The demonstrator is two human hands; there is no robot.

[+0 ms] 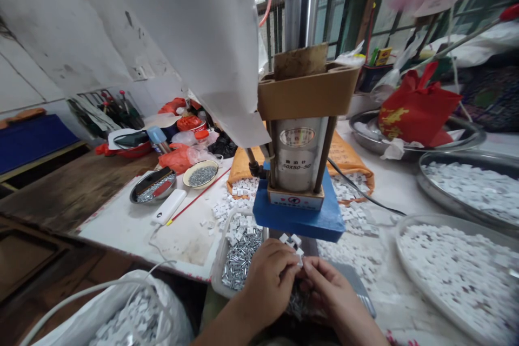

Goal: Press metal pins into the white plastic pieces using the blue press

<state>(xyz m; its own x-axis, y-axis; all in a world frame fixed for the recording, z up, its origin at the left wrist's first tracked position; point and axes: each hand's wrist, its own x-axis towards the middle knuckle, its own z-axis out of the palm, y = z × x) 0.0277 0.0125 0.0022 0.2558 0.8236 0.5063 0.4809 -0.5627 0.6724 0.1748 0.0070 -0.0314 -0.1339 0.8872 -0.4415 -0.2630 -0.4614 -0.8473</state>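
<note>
Below the blue base of a press, my left hand is closed, its fingers pinching around a small white plastic piece. Close beside it on the right, my right hand is also closed, thumb and fingertips pressed together; what they hold is hidden. More small white pieces show just past my left fingertips, under the press. To the left of my left hand, a clear plastic tub contains loose metal nails with white pieces on top of them.
The press cylinder rises in front of me, with a hanging white sheet to its left. White pieces fill a round tray at right and a sack at lower left. A cable crosses the table.
</note>
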